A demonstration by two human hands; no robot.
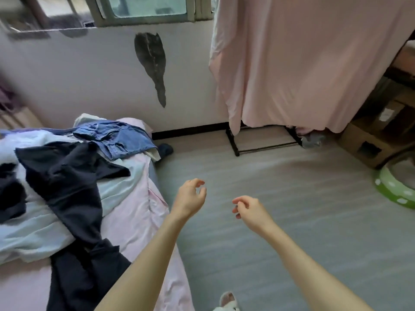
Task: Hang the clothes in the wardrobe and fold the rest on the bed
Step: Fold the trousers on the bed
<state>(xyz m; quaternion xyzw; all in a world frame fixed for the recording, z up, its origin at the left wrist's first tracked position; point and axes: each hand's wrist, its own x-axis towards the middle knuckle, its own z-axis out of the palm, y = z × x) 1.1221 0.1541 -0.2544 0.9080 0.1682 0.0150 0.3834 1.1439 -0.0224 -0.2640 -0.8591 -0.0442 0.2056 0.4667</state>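
Observation:
A dark navy garment sprawls across the bed at the left, which has a pink sheet. Behind it lies a blue denim piece, and light blue cloth is bunched under the navy one. At the upper right a pink cloth cover drapes over the black-framed wardrobe rack. My left hand hovers over the floor just off the bed's edge, fingers loosely curled, holding nothing. My right hand hangs beside it, also loosely curled with nothing in it.
Grey floor spreads between bed and rack. Cardboard boxes stand at the right, with a green round ring-shaped object on the floor in front. A dark shoe lies by the bed's far corner. A slipper shows at the bottom edge.

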